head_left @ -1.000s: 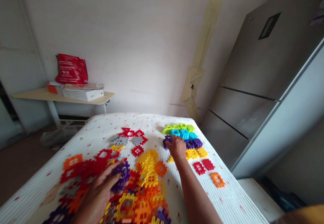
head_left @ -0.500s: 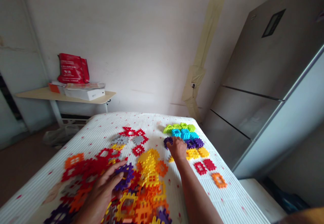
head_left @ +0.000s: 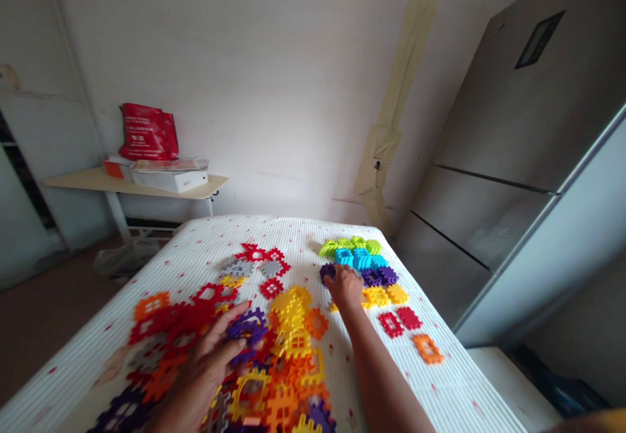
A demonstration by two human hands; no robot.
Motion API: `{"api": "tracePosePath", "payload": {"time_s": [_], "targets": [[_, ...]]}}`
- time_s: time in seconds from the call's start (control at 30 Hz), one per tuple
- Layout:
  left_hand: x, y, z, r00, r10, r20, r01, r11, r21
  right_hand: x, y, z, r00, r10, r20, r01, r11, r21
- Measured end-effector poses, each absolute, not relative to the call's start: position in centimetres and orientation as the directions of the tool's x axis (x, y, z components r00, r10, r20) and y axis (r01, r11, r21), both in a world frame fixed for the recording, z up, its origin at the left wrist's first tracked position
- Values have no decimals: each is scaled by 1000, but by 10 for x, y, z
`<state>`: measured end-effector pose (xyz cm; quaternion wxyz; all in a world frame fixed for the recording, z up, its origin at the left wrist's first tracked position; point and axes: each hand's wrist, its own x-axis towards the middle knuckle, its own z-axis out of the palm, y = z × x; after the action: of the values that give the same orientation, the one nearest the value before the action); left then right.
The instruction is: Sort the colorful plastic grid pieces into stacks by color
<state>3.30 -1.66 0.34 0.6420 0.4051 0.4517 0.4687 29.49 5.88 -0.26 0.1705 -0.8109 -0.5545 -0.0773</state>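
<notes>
Red bag (head_left: 147,132) (white lettering, small).

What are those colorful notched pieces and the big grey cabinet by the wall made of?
The notched pieces look like molded plastic, slightly glossy: bright even color, identical teeth along the edges. The tall grey cabinet seems to be metal-faced, with a soft satin sheen, though coated panels could look similar.

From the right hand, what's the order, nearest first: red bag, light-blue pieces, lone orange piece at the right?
1. Light-blue pieces, just beyond the right hand.
2. Lone orange piece, right side, nearer the camera.
3. Red bag, far left, atop boxes.
</notes>
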Motion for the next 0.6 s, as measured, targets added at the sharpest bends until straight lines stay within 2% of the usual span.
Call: {"api": "tracePosePath", "payload": {"time_s": [0.1, 0.2, 0.27, 0.33, 0.4, 0.47, 0.53, 0.6], "targets": [[32, -16, 0, 181, 969, -167, -235, 208, 950, 293, 56, 1, 365, 866, 343, 930, -320, -182], [32, -15, -4, 138, 982, -126, -214, 154, 965, 290, 53, 11, 334, 844, 419, 940, -269, -208], [31, -14, -6, 105, 989, -99, -204, 119, 972, 286, 50, 19, 295, 849, 439, 941, -179, -287], [32, -14, -7, 95, 992, -88, -186, 104, 977, 278, 48, 26, 213, 894, 395, 892, -13, -452], [32, -13, -7, 88, 992, -89, -165, 102, 981, 267, 46, 30, 67, 952, 300, 712, 165, -682], [32, -12, -8, 91, 992, -92, -156, 105, 982, 253, 42, 30, -97, 975, 202, 432, 224, -874], [32, -11, -9, 103, 990, -100, -160, 115, 980, 238, 38, 25, -242, 961, 132, 191, 181, -965], [32, -10, -11, 118, 988, -104, -165, 122, 979, 224, 34, 18, -364, 926, 96, 56, 125, -991]]}}
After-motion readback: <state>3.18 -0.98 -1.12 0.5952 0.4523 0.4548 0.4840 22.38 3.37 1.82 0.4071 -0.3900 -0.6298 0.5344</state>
